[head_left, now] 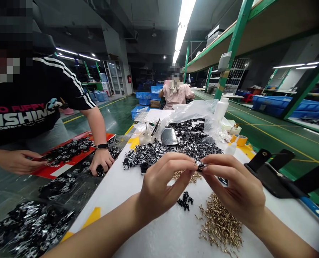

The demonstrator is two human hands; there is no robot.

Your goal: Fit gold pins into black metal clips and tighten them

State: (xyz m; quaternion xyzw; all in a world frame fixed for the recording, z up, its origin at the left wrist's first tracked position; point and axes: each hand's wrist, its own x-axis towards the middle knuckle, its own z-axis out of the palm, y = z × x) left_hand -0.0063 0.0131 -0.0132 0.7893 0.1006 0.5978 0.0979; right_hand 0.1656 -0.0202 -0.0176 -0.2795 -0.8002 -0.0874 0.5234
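Observation:
Between my fingertips, above the white tabletop, is a small black part (200, 165) with a shiny patch. My left hand (168, 181) pinches it from one side and my right hand (233, 186) from the other; the fingers cover most of it. Below my right hand lies a heap of small brass-coloured bent pieces (220, 224). A little cluster of black parts (185, 201) rests between my wrists. Behind my hands, more brass pieces (187, 176) and a wide pile of black and silver parts (151, 152) spread over the table.
A phone (169, 136) lies on the pile. Beyond are plastic bags (194, 109), a white bottle (221, 108) and orange tape (239, 140). A black bracket with a blue handle (314, 211) is at right. On the left, a co-worker's hand (102, 161) touches black parts.

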